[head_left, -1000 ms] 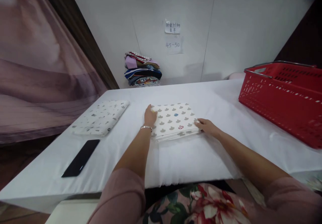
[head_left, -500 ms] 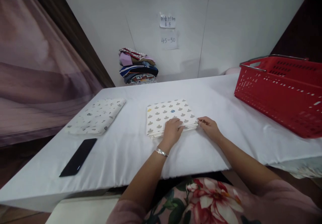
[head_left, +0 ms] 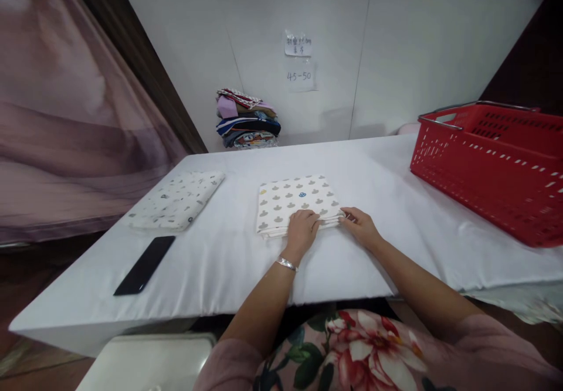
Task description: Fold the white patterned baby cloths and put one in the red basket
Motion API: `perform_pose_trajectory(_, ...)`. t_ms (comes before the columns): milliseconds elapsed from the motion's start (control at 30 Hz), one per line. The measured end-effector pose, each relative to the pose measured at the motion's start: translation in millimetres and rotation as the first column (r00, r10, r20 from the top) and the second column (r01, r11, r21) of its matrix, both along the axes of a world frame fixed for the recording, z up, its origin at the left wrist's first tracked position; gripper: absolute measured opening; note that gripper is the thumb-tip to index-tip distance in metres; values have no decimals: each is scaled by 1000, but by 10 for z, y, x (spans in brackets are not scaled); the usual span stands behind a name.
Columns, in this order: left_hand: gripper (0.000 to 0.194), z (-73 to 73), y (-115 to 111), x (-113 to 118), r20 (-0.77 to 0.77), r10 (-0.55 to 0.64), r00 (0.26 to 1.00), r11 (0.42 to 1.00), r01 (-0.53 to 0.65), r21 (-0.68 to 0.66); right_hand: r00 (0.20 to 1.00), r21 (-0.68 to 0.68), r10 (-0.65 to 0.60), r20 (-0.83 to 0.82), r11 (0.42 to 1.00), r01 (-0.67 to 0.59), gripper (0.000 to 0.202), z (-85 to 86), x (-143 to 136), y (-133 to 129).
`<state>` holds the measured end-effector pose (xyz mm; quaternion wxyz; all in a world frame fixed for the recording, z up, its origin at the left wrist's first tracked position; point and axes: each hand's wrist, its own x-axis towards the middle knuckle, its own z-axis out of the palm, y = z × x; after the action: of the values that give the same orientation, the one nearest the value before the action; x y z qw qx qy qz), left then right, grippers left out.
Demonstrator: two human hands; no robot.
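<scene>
A folded white cloth [head_left: 290,194] with grey cloud-like shapes, a small blue motif and a yellow one lies on the table before me, its layers showing along the near edge. My left hand [head_left: 302,230] is closed over the middle of that edge, fingers on the upper layer. At the near right corner, my right hand [head_left: 359,227] pinches the layers between thumb and fingers. A second folded white cloth [head_left: 178,200] with small dark prints rests to the left, apart from both hands.
A black phone [head_left: 145,265] lies on the white-covered table [head_left: 229,262] at the left. At the right stands a red basket [head_left: 492,174] with metal handles. A stack of folded fabrics [head_left: 248,120] sits beyond the far edge, beside paper signs [head_left: 299,75] on the wall.
My right hand has shifted slightly left along the cloth's near right corner. My left hand stays at the near edge. The whole view has tilted a little.
</scene>
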<state>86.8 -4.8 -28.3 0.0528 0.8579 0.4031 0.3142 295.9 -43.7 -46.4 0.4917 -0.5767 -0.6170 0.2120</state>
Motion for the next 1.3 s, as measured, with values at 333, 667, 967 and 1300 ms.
perform_pose_trajectory(333, 21, 0, -14, 8, -2, 45, 999, 998, -45, 53, 975, 59, 53, 214, 996, -67, 23, -9, 49, 0)
perform_pose_trajectory(667, 21, -18, -7, 8, -29, 44, 999, 993, -41, 114, 945, 89, -43, 325, 996, 14, 24, 99, -25, -73)
perform_pose_trajectory(967, 15, -1, -87, -20, -99, 57, 993, 994, -47, 104, 876, 213, -102, 471, 977, 0, 26, 39, 8, -82)
perform_pose_trajectory(1300, 20, 69, -196, -573, -11, 262, 965, 964, -261, 55, 821, 242, -102, 562, 969, -46, 26, -47, 51, -58)
